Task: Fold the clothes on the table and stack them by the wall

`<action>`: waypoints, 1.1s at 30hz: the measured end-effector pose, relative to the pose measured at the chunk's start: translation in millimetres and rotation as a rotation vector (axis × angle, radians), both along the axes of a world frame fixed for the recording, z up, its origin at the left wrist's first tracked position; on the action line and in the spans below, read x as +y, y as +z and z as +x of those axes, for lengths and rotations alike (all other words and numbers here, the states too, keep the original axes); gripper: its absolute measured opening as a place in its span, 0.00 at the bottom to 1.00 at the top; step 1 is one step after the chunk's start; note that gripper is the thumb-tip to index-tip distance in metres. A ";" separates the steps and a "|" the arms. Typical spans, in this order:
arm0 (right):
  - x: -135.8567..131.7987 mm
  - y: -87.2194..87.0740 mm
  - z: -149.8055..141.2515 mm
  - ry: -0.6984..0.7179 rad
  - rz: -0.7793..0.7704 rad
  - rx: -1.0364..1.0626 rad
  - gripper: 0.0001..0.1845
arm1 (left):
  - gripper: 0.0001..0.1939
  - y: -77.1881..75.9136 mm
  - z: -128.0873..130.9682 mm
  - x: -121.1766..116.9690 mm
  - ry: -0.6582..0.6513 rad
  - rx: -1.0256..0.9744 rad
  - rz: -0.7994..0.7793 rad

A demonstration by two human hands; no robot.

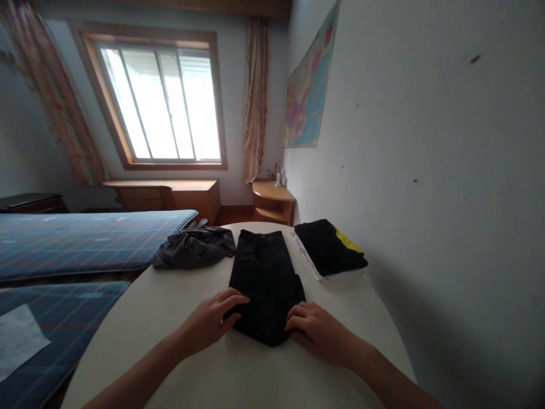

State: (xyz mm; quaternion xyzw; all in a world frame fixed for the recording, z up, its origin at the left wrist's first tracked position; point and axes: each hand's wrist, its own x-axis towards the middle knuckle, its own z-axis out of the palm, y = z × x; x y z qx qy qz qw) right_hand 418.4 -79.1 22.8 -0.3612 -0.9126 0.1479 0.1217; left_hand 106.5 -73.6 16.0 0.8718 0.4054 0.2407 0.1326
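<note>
A pair of black trousers [264, 278], folded into a long narrow shape, lies on the white round table [196, 380] in front of me. Its waistband end points away from me. At the near left edge, my left hand [215, 318] has its fingers and thumb closed around some of the black cloth. My right hand [313, 329] grips the near right edge with curled fingers; its fingertips are partly hidden against the cloth.
A crumpled dark grey garment [196, 247] lies at the table's far left. Folded black clothing [327, 247] with a yellow patch rests on something white at the far right, near the wall [447, 227]. Beds with blue plaid mattresses [85, 241] stand left.
</note>
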 end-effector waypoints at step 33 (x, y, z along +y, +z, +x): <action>-21.5 13.7 -20.7 -0.243 -0.210 0.048 0.11 | 0.05 23.7 34.6 -29.2 0.066 0.351 -0.323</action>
